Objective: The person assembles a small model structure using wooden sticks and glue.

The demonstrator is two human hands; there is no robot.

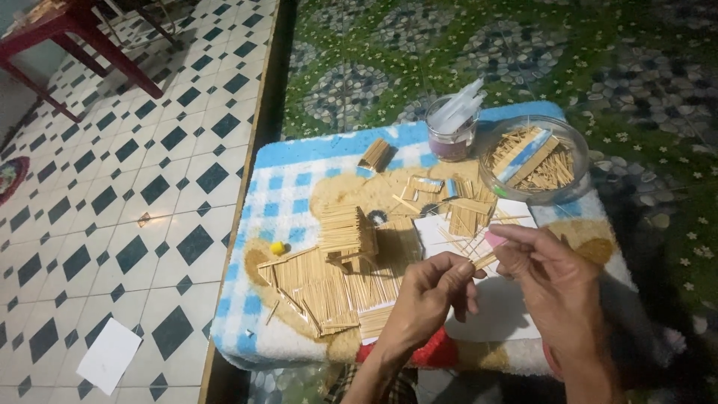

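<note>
My left hand and my right hand meet over a blue-checked cushion, pinching a short bundle of thin wooden sticks between their fingertips. Just left of my hands stands a small model house made of sticks, with flat stick panels laid below it. A white sheet with more loose sticks lies under my hands.
A clear round bowl of sticks sits at the cushion's back right, beside a small jar holding white pieces. A yellow ball lies left of the house. Tiled floor with a white paper is on the left; red furniture legs stand far left.
</note>
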